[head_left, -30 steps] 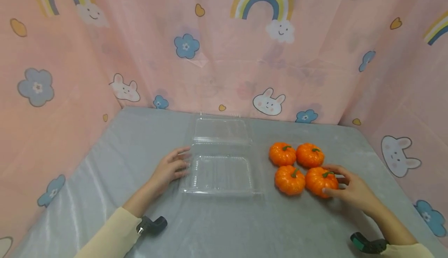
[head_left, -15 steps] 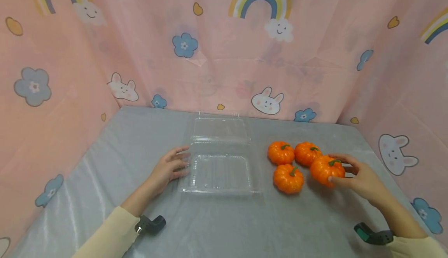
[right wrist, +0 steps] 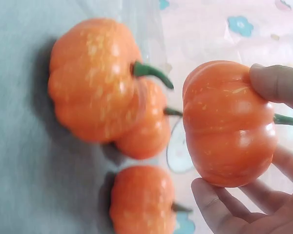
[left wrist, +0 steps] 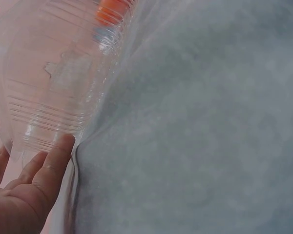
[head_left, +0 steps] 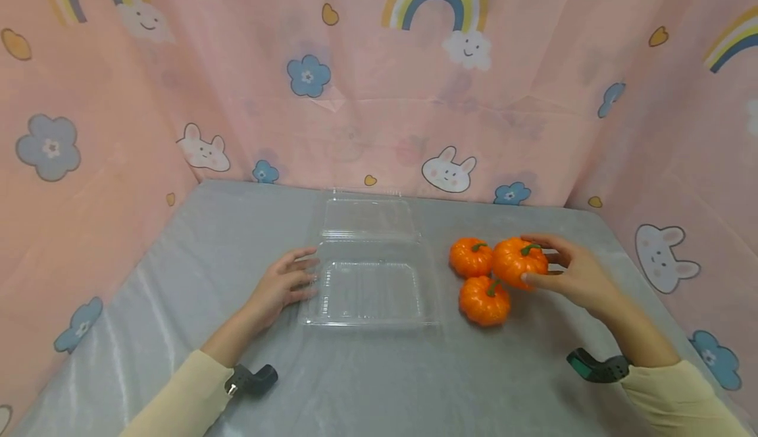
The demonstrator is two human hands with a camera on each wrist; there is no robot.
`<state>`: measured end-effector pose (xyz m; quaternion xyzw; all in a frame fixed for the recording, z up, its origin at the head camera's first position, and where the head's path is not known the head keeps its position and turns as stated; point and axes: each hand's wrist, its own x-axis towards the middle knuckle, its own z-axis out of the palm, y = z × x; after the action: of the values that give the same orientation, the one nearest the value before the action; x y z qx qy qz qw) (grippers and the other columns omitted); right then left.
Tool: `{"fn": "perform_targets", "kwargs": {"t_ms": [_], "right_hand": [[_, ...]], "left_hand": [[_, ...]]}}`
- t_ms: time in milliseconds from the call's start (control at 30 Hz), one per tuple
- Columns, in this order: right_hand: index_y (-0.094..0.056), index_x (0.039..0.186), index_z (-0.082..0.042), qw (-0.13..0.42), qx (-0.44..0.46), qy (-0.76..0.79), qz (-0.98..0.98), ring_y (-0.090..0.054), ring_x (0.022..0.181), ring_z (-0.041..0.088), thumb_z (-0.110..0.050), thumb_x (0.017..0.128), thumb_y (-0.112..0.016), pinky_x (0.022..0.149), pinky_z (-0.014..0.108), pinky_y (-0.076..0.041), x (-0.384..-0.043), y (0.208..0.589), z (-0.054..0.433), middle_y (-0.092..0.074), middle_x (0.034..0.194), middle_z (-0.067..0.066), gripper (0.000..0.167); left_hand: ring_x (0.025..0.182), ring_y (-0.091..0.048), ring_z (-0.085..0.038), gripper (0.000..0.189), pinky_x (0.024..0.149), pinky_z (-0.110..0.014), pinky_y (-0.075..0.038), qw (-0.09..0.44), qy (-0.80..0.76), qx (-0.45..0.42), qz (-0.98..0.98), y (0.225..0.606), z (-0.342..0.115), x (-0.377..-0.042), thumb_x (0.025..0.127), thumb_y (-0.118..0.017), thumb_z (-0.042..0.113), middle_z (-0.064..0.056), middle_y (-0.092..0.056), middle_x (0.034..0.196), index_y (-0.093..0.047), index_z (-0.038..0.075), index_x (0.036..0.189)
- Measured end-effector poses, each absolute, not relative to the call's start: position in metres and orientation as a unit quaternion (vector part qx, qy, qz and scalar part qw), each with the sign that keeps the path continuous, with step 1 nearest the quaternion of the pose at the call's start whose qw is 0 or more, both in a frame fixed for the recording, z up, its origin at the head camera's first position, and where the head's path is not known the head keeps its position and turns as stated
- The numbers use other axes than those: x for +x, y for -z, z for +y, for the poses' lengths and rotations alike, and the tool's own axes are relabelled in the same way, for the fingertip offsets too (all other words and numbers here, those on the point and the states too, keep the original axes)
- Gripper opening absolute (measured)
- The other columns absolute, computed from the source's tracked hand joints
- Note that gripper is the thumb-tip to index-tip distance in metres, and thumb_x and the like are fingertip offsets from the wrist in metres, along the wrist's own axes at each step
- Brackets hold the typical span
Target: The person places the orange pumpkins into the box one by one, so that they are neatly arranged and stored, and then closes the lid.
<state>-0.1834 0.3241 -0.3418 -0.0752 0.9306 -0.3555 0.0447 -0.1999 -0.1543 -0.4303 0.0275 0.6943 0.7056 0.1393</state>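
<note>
My right hand (head_left: pixel 577 272) holds a small orange pumpkin (head_left: pixel 515 264) with a green stem, thumb on one side and fingers on the other. In the right wrist view this held pumpkin (right wrist: pixel 229 124) is up off the table, apart from the three others. Two of those, a rear pumpkin (head_left: pixel 470 258) and a front pumpkin (head_left: pixel 484 303), show in the head view; the held one hides the third. My left hand (head_left: pixel 284 287) has its fingers extended at the left edge of a clear plastic clamshell box (head_left: pixel 370 292), its lid folded open toward the back.
A grey cloth covers the table (head_left: pixel 355 384). Pink printed curtains (head_left: pixel 367 108) stand along the back and both sides. Each wrist wears a dark strapped device, such as the left wrist device (head_left: pixel 254 380).
My right hand has lifted the front right pumpkin off the table, then carried it back and leftward over the rear right one. The left hand has stayed beside the box.
</note>
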Motion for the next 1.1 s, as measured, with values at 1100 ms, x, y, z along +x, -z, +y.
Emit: {"fn": "perform_targets", "kwargs": {"t_ms": [1100], "right_hand": [[-0.053,0.133,-0.027,0.085,-0.106,0.424,0.895,-0.049,0.123,0.035,-0.033,0.073,-0.082,0.095,0.048,-0.05,-0.222,0.357,0.197,-0.051,0.14,0.003,0.067]], "left_hand": [[0.127,-0.048,-0.038,0.055,0.095,-0.043,-0.052,0.139,-0.705,0.037,0.694,0.431,-0.154,-0.2,0.093,-0.046,0.003,-0.024,-0.036,0.15,-0.033,0.004,0.147]]}}
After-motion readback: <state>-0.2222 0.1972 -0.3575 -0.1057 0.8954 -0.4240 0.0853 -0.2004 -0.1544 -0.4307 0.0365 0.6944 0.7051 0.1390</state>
